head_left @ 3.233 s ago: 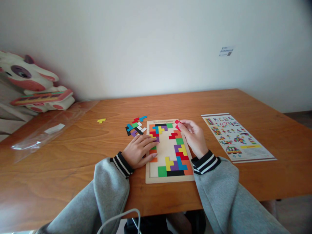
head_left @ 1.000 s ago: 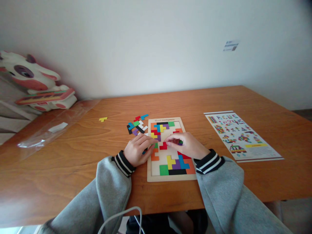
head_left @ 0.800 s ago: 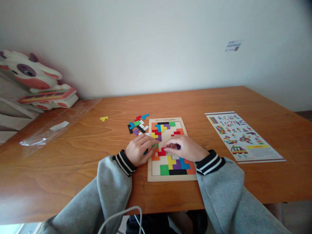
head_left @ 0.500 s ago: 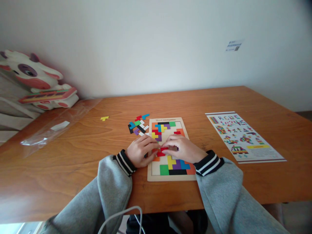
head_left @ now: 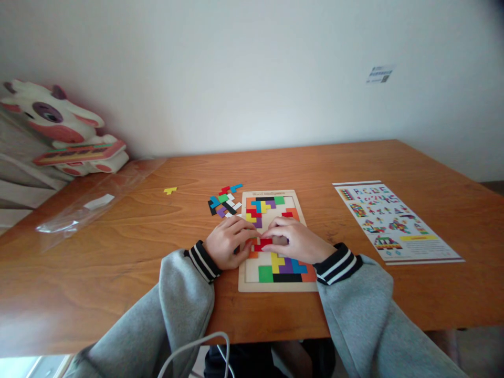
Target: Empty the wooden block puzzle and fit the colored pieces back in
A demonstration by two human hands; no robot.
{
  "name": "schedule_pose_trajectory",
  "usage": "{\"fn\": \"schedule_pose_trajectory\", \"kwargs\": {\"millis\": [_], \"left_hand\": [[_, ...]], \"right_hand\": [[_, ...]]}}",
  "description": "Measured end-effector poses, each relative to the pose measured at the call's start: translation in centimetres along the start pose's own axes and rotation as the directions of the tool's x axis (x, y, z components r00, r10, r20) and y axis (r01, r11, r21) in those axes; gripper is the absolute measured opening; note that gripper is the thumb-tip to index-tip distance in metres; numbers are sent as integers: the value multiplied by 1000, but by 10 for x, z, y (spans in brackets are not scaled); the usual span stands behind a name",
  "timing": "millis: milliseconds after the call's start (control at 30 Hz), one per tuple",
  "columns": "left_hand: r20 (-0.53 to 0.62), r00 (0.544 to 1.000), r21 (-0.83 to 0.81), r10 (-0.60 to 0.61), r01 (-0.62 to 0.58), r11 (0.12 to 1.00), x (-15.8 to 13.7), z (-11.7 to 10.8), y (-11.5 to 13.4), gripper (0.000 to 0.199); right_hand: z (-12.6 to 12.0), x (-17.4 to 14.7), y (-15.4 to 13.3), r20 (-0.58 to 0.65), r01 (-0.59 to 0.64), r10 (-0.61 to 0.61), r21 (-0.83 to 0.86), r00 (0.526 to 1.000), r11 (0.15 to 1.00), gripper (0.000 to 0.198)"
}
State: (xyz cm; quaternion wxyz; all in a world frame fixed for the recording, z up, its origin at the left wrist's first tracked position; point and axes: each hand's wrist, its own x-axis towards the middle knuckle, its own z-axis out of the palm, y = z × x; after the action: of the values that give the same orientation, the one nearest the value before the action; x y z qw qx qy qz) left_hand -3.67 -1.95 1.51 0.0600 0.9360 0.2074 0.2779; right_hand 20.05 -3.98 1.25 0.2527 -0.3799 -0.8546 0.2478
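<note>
A wooden puzzle board [head_left: 252, 286] with a pale frame lies before me, partly filled with coloured block pieces. Over its middle, my right hand [head_left: 297, 239] pinches a red puzzle piece [head_left: 261, 245] between thumb and fingers. From the other side, my left hand [head_left: 231, 242] is closed with bent fingers, its fingertips at the same piece's left end. The piece lies low at the board, and the fingers cover part of it. A green square piece [head_left: 265, 273] and a black bar piece [head_left: 287, 278] sit along the board's near edge.
Loose puzzle pieces [head_left: 223, 198] are heaped beyond my left hand, with a yellow piece [head_left: 170, 190] lying apart. A printed pattern sheet [head_left: 397, 223] lies to the right. At left are a clear plastic bag [head_left: 79, 215] and a cow-shaped toy keyboard [head_left: 82, 131]. A white cable [head_left: 197, 341] hangs near the front.
Both hands stay almost in place at the red piece. The whole view has shifted slightly, and little else differs.
</note>
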Motion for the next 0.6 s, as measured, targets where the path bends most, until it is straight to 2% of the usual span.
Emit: {"fn": "schedule_pose_trajectory", "kwargs": {"millis": [133,400,600], "left_hand": [[-3,1000,17,-15,15,1000,-1,0,0,29],[-13,991,108,-131,132,985,-2,0,-2,27],[-7,991,113,-133,133,985,-3,1,-2,29]], "right_hand": [[-1,-1,1,9,-4,4,27,1000,1000,26],[6,-1,-1,-17,-54,56,121,998,991,29],[10,1,-5,-76,35,-31,56,997,998,23]]}}
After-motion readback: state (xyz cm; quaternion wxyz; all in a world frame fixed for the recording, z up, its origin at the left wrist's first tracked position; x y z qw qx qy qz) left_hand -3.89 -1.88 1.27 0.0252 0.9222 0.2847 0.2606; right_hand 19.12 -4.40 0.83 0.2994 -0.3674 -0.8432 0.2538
